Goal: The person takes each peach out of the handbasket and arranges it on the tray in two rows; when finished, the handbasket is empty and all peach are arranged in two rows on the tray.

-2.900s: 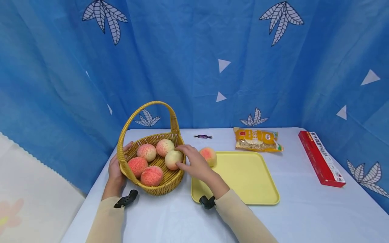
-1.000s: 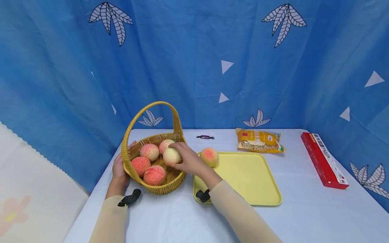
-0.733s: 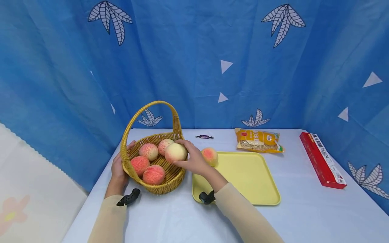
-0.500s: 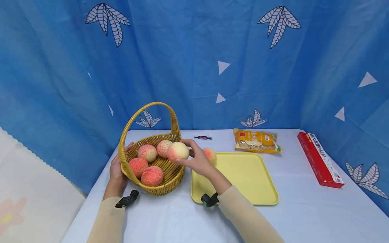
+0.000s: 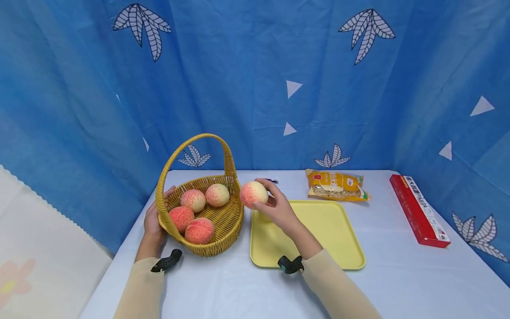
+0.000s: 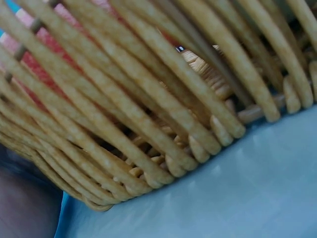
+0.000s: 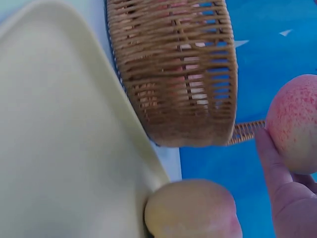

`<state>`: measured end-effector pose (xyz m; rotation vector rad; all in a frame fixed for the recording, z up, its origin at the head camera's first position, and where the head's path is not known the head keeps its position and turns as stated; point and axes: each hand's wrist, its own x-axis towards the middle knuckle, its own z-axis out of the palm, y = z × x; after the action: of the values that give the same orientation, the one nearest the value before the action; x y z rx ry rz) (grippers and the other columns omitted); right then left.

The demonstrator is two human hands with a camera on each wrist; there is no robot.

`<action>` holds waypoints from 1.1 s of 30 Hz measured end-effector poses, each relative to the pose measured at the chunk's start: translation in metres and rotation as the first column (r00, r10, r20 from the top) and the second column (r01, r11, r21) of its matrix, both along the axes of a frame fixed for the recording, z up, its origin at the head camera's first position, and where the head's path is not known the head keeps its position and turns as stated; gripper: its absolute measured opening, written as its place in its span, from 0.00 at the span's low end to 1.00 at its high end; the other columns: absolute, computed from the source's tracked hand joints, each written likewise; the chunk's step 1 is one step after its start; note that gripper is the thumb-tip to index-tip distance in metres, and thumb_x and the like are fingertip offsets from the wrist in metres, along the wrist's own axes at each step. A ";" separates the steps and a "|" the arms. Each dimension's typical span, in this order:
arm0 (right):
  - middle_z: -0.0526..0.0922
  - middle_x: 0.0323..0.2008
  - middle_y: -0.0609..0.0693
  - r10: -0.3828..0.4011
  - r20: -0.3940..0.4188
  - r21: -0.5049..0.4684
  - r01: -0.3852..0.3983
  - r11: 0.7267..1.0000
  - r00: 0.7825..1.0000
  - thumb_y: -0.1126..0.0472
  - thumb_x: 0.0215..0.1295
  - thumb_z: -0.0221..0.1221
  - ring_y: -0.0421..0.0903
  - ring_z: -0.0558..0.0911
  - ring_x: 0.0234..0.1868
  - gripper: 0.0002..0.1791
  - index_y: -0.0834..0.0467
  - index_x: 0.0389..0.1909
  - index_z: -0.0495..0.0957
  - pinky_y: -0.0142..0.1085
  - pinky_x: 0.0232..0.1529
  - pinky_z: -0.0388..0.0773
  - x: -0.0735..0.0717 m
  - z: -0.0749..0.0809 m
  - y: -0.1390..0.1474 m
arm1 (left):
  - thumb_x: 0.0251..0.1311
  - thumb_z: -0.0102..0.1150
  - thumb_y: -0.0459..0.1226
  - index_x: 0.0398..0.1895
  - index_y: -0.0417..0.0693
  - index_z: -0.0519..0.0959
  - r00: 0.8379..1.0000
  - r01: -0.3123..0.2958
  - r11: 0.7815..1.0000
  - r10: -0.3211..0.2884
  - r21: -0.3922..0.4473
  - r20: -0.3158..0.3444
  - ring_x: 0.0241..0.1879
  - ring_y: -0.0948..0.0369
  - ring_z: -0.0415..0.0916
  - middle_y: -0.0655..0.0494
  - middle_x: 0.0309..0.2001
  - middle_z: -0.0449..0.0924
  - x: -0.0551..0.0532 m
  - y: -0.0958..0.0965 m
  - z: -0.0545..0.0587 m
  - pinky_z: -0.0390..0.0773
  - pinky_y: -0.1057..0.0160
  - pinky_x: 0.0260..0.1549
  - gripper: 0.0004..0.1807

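My right hand (image 5: pixel 280 212) holds a pale peach (image 5: pixel 253 195) with a red blush between thumb and fingers, raised between the basket and the tray. In the right wrist view this peach (image 7: pixel 297 124) is at the right edge. The wicker basket (image 5: pixel 227 241), with a tall arched handle, stands at left with several peaches inside. Against its left outer wall lies my left hand (image 5: pixel 153 223), its visible fingers straight and part of it hidden behind the basket. Another peach (image 7: pixel 190 210) sits at the edge of the yellow tray (image 7: pixel 69 124); in the head view my right hand mostly covers it.
The yellow tray occupies the table's middle. Behind it lies an orange food packet (image 5: pixel 336 185). A long red pasta box (image 5: pixel 418 210) lies at the right edge. A small purple wrapped candy (image 5: pixel 272 180) shows partly behind my right hand. Blue curtain hangs behind.
My right hand has taken hold of a pale peach in the basket, lifted it and carried it right past the rim. The left hand and the basket stay where they were.
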<state>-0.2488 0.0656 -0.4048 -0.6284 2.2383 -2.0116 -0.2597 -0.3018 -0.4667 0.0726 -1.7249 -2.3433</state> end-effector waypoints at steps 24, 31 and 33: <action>0.62 0.70 0.56 -0.141 0.069 -0.048 0.144 0.988 0.988 0.58 0.71 0.59 0.55 0.78 0.59 0.34 0.42 0.73 0.57 0.39 0.54 0.84 0.000 -0.019 0.070 | 0.76 0.40 0.40 0.73 0.47 0.67 1.000 0.001 1.000 -0.001 -0.002 0.008 0.79 0.63 0.50 0.62 0.75 0.64 0.001 0.001 -0.002 0.44 0.59 0.80 0.25; 0.59 0.75 0.52 -0.158 0.079 -0.009 0.159 0.987 0.984 0.54 0.71 0.60 0.56 0.77 0.60 0.33 0.41 0.74 0.61 0.39 0.54 0.84 -0.008 -0.025 0.089 | 0.77 0.41 0.41 0.73 0.47 0.67 1.000 0.004 1.000 -0.004 0.009 0.010 0.79 0.63 0.50 0.63 0.75 0.65 0.001 0.000 0.000 0.43 0.59 0.80 0.25; 0.59 0.74 0.53 -0.158 0.099 -0.004 0.160 0.987 0.982 0.54 0.71 0.60 0.57 0.75 0.61 0.33 0.42 0.74 0.60 0.38 0.54 0.83 -0.010 -0.027 0.094 | 0.77 0.40 0.40 0.73 0.46 0.67 1.000 0.007 1.000 -0.007 0.012 0.000 0.79 0.62 0.50 0.62 0.75 0.65 0.000 0.000 0.000 0.43 0.59 0.80 0.25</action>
<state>-0.2589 0.1594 -0.4317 -0.3525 2.2869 -2.0780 -0.2594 -0.3020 -0.4663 0.0694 -1.7143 -2.3582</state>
